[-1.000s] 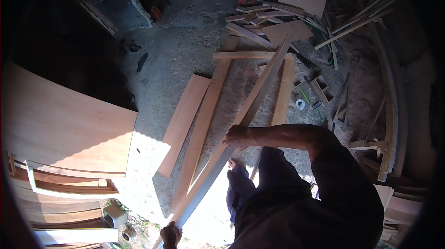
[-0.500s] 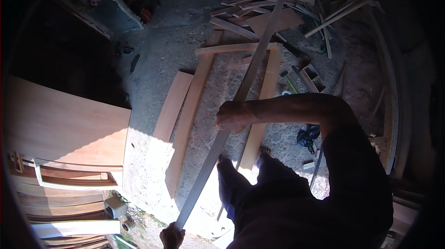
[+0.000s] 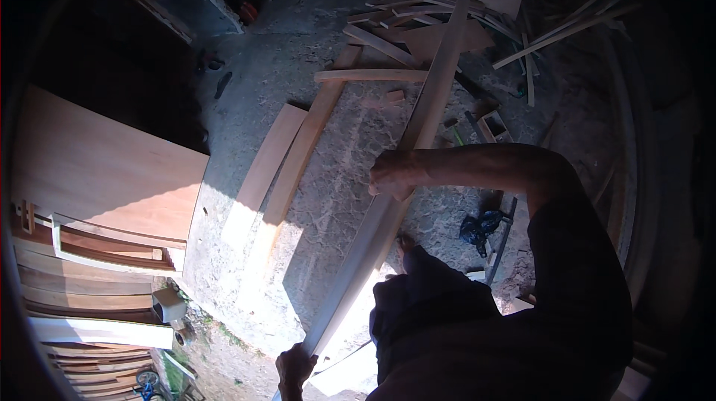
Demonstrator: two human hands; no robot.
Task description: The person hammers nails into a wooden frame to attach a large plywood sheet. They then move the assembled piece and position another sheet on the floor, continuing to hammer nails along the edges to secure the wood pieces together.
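Note:
A long wooden plank (image 3: 363, 255) slants across the view, from low beside my body up toward the far wood pile. My right hand (image 3: 395, 175) is closed around it near its middle, with the forearm reaching in from the right. Lower down, my left hand (image 3: 296, 364) grips the near end. The plank's broad face is turned partly upward. Beneath its far part, a wooden crosspiece (image 3: 369, 76) rests over the far end of a long board (image 3: 306, 155) on the floor. A shorter, wider board (image 3: 270, 153) lies along that board's left side.
Loose wood strips (image 3: 384, 44) are heaped at the far side. To the right sit a small open wooden box (image 3: 493, 126) and a black plastic bag (image 3: 481, 228). A large plywood sheet (image 3: 112, 166) and stacked boards (image 3: 82, 282) occupy the left.
Both hands have shifted slightly right with the plank. It has rolled, showing more of its broad face, and now covers the right-hand floor board. My view and legs have shifted.

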